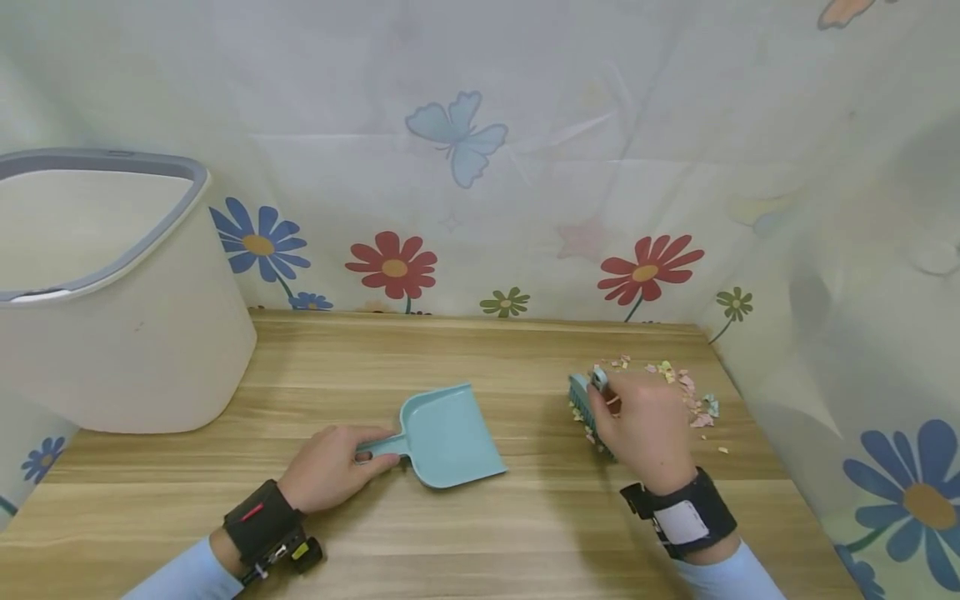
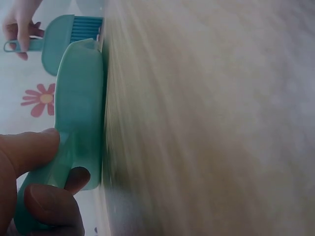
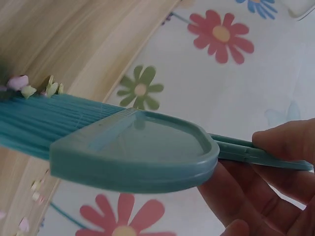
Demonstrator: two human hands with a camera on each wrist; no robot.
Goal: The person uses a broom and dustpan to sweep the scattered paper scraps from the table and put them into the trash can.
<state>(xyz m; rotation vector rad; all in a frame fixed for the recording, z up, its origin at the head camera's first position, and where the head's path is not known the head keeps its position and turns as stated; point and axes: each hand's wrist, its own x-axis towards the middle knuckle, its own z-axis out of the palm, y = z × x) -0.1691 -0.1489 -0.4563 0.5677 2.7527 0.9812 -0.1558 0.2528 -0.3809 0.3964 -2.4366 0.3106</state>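
My left hand [image 1: 333, 467] grips the handle of a light-blue dustpan [image 1: 453, 437], which lies on the wooden table with its wide edge toward the right. In the left wrist view, thumb and fingers close round the dustpan's handle [image 2: 47, 182]. Further right, my right hand [image 1: 647, 421] holds a small matching hand brush [image 1: 581, 396] by its handle, bristles down near the tabletop. The right wrist view shows the brush's bristles [image 3: 59, 120] with paper scraps [image 3: 24, 86] at their tips. More torn paper scraps [image 1: 686, 383], pink, yellow and blue, lie beside and behind the right hand.
A white bin [image 1: 142, 350] with a grey rim stands at the table's left. Flowered sheeting [image 1: 525, 208] hangs behind the wooden table [image 1: 390, 346] and along its right side. Black straps with devices are on both wrists.
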